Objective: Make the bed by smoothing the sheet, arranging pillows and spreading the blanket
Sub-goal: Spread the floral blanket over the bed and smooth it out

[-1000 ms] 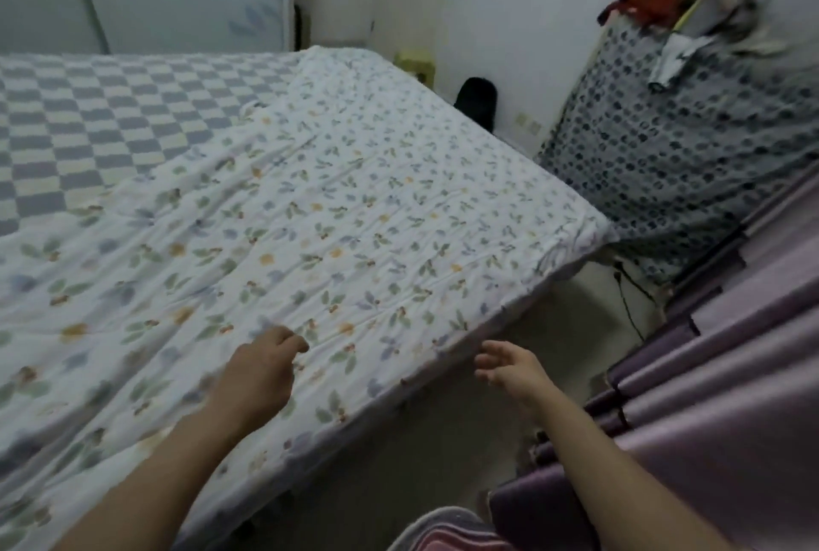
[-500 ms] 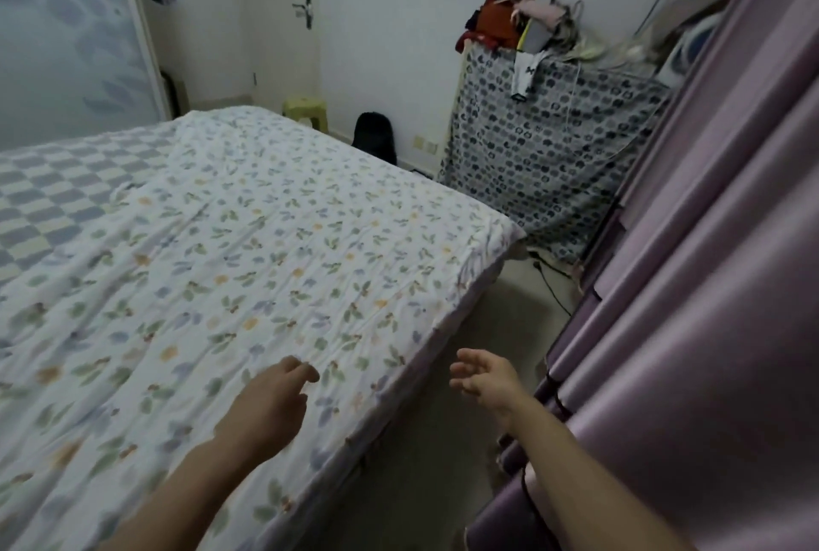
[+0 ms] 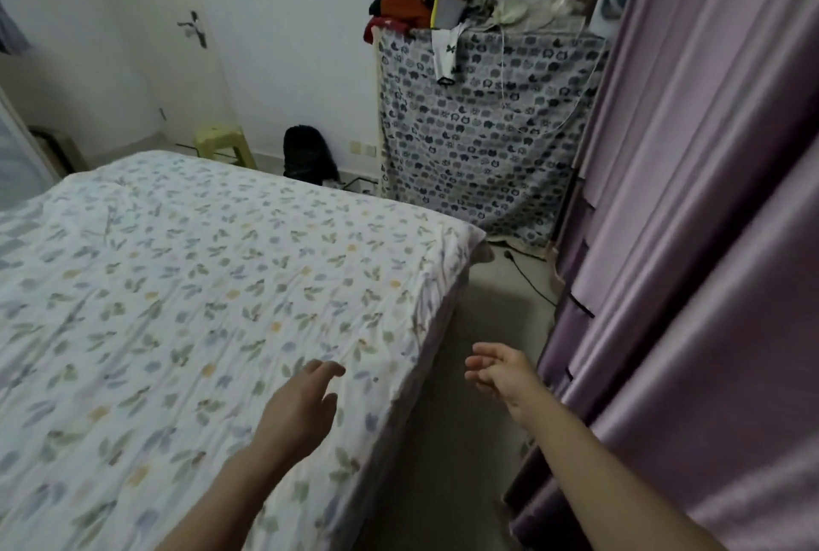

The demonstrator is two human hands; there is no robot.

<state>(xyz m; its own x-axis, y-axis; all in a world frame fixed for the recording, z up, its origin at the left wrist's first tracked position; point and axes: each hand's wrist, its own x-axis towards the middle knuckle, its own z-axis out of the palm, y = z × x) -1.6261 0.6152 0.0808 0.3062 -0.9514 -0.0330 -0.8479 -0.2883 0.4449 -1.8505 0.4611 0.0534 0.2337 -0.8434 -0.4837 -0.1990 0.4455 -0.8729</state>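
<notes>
The floral sheet (image 3: pixel 186 311) fills the left and centre of the frame, laid over the bed, with a strip of checked fabric (image 3: pixel 15 235) just showing at the far left edge. Its long axis runs from the lower left of the frame up toward the centre right, ending at the corner (image 3: pixel 469 240) that points at the cat-print cloth (image 3: pixel 478 124) draped over the furniture in the upper centre right. The near edge drops off along the floor gap (image 3: pixel 447 417) in the lower centre.

My left hand (image 3: pixel 301 408) is over the sheet near that edge, in the lower centre, palm down, fingers loosely spread and slightly bent, gripping nothing; I cannot tell whether the fingertips touch the cloth. My right hand (image 3: pixel 496 373) hangs over the floor gap, just right of the bed edge, fingers relaxed and apart, empty. The purple curtain (image 3: pixel 691 240) takes the whole right side.

I judge this to be the sheet-smoothing step, still early: fine creases run across the cloth, and no pillows or blanket are in sight. The next move probably calls for pressing the left palm flat and sweeping toward the far corner, while the right hand takes the hanging edge and draws it taut, gently, so the sheet does not slide off the mattress.
</notes>
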